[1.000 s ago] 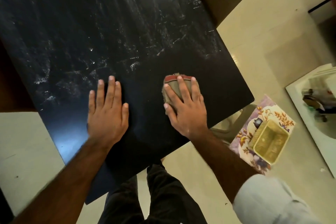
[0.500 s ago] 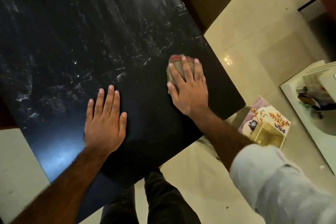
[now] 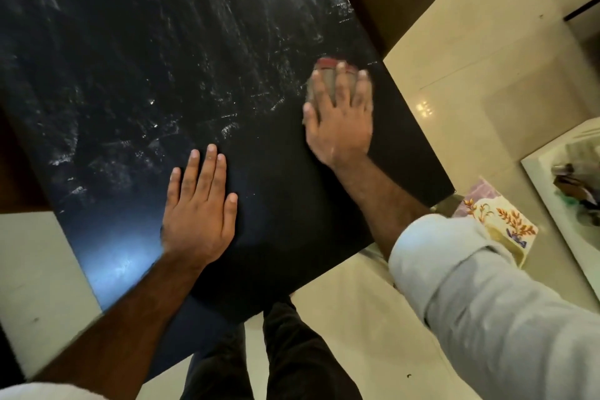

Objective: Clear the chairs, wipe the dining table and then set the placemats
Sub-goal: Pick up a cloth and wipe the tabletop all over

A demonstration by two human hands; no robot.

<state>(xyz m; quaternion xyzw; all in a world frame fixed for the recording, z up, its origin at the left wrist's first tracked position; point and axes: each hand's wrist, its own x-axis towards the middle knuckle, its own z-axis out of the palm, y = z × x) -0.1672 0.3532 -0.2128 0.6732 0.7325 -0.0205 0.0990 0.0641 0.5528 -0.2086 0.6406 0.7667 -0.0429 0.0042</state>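
Near the right edge of the table (image 3: 162,58), the right hand (image 3: 337,120) presses a cloth (image 3: 326,65) down with straight fingers (image 3: 342,81) while the left hand (image 3: 198,208) lies flat and empty, and too wide a stroke could carry the cloth over that edge.

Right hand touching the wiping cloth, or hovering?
Touching. Head view: the right hand lies flat on the cloth, straight fingers spread over it, pressing it to the black table.
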